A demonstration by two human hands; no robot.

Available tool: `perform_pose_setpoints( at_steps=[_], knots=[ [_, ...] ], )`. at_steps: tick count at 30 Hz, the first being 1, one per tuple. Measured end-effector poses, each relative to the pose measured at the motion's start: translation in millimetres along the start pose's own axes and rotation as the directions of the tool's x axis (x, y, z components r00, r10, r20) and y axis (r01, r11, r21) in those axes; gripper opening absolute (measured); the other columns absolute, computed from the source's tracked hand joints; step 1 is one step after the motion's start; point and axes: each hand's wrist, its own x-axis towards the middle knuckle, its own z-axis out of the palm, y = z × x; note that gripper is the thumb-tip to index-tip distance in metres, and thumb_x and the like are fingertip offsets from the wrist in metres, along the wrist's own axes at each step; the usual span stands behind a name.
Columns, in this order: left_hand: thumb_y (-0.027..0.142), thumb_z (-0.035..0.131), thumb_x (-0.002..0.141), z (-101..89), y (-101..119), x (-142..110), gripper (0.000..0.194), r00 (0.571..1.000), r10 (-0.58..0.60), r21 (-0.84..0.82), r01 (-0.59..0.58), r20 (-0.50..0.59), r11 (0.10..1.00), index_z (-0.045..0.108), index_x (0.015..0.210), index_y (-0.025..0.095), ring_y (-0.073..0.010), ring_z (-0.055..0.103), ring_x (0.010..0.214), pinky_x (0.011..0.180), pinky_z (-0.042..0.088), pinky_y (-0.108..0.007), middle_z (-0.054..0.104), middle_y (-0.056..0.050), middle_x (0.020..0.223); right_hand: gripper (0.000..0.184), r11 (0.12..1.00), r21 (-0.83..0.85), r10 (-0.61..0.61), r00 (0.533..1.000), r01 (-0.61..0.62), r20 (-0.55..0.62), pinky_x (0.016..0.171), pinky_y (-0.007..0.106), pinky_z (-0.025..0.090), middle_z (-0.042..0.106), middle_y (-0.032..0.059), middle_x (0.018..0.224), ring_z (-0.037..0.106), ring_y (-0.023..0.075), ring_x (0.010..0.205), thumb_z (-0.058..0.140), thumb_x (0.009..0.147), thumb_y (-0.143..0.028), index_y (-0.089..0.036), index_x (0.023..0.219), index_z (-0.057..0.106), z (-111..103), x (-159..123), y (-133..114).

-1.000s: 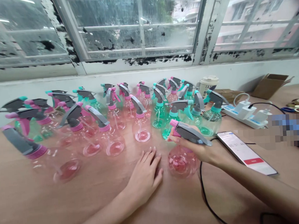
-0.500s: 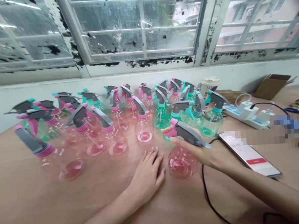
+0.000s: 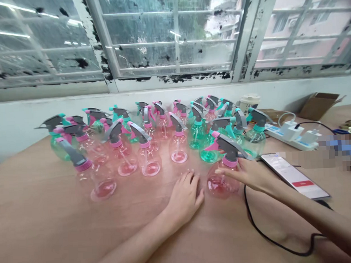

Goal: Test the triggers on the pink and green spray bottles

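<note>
Crowding the left and middle of the frame, pink and green spray bottles (image 3: 150, 160) stand on the table (image 3: 110, 237), in much the same arrangement as in the earlier views. At lower centre, the left hand (image 3: 186, 195) lies palm down on the tabletop, its fingers stretched out and close together, holding nothing. Just to its right, a pink bottle (image 3: 218, 186) stands upright, in front of a green bottle (image 3: 208, 156). Here lies the change: the right hand (image 3: 251, 172), which a moment ago crossed under the grey sprayer head (image 3: 231, 147) with fingers up by the trigger (image 3: 212, 146), now sits lower, and the trigger shows free. That suggests the grip up at the neck has been given up, with the bottle apparently resting on its base. The right hand is spread part-way around the bottle, one digit straight across the front below the collar and the others hidden behind; whether it clamps firmly I cannot tell. Farther right lie a phone (image 3: 294, 176) and, above it, a white power strip (image 3: 293, 138).
</note>
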Motion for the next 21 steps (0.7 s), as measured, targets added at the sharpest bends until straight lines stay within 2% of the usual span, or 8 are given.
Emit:
perform_pose_setpoints(
  at_steps=[2,5,9,12,14,17,20,21],
  knots=[
    [0.024,0.054,0.09,0.2,0,-1,0.036,1.0,-0.006,-0.016,0.006,-0.03,1.0,0.053,0.123,0.012,-0.0311,0.052,0.125,0.105,0.043,-0.048,0.058,-0.018,0.132,0.044,0.99,-0.141,0.024,0.996,-0.011,0.091,0.067,0.037,0.053,0.072,0.0079,0.082,0.068,0.0285,0.08,0.058,0.082,-0.062,-0.021,0.093,0.07,-4,-11,3],
    [0.02,0.056,0.087,0.7,1,-3,0.03,0.997,-0.006,-0.037,0.003,-0.078,0.999,0.057,0.116,0.012,-0.0306,0.056,0.118,0.1,0.048,-0.046,0.061,-0.017,0.125,0.047,0.98,-0.201,0.038,0.987,-0.006,0.156,0.063,0.035,0.051,0.07,0.0079,0.079,0.067,0.0251,0.071,0.056,0.082,-0.065,-0.019,0.09,0.068,-4,-21,0],
    [0.011,0.058,0.082,-3.9,-5,-2,0.022,0.988,0.008,-0.065,-0.018,-0.153,0.998,0.061,0.104,0.015,-0.0262,0.062,0.102,0.089,0.053,-0.039,0.066,-0.011,0.109,0.051,0.983,-0.179,0.06,0.984,-0.029,0.169,0.063,0.036,0.05,0.069,0.0084,0.082,0.067,0.027,0.076,0.057,0.08,-0.067,-0.019,0.092,0.064,8,-15,-13],
    [0.006,0.052,0.083,-20.2,-15,5,0.02,0.966,-0.02,-0.088,-0.003,-0.258,0.996,0.06,0.096,0.019,-0.0217,0.064,0.092,0.081,0.054,-0.035,0.067,-0.006,0.096,0.055,0.989,-0.137,0.082,0.983,-0.059,0.166,0.07,0.039,0.051,0.068,0.0108,0.091,0.067,0.0295,0.085,0.057,0.078,-0.07,-0.017,0.095,0.06,26,1,-20],
    [0.004,0.049,0.084,-40.3,-20,9,0.02,0.934,-0.066,-0.107,0.029,-0.351,0.994,0.059,0.092,0.019,-0.0204,0.064,0.09,0.078,0.054,-0.033,0.066,-0.005,0.093,0.058,0.991,-0.117,0.076,0.987,-0.06,0.14,0.075,0.04,0.05,0.068,0.0124,0.095,0.066,0.0302,0.09,0.057,0.078,-0.07,-0.016,0.098,0.058,39,15,-23],
    [0.006,0.047,0.087,-84.1,-19,12,0.018,0.865,-0.114,-0.139,0.053,-0.488,0.989,0.058,0.093,0.018,-0.0192,0.063,0.091,0.08,0.053,-0.032,0.064,-0.005,0.094,0.058,0.992,-0.12,0.059,0.995,-0.048,0.084,0.077,0.041,0.05,0.067,0.0137,0.099,0.065,0.031,0.095,0.056,0.08,-0.069,-0.015,0.101,0.056,59,36,-25],
    [0.014,0.05,0.088,-138.5,-12,18,0.014,0.743,-0.136,-0.175,0.025,-0.655,0.984,0.06,0.097,0.019,-0.0192,0.062,0.094,0.082,0.052,-0.033,0.066,-0.005,0.099,0.057,0.993,-0.112,0.047,0.998,-0.042,0.046,0.078,0.04,0.05,0.067,0.0141,0.103,0.065,0.0318,0.098,0.054,0.081,-0.068,-0.016,0.103,0.055,73,50,-27],
    [0.017,0.051,0.088,-156.9,-12,23,0.013,0.715,-0.136,-0.152,0.042,-0.686,0.988,0.061,0.097,0.019,-0.0199,0.063,0.095,0.084,0.051,-0.034,0.067,-0.005,0.099,0.058,0.993,-0.114,0.047,0.998,-0.042,0.039,0.078,0.04,0.05,0.067,0.0143,0.103,0.065,0.032,0.099,0.054,0.081,-0.069,-0.015,0.104,0.055,76,53,-28]
  ],
)
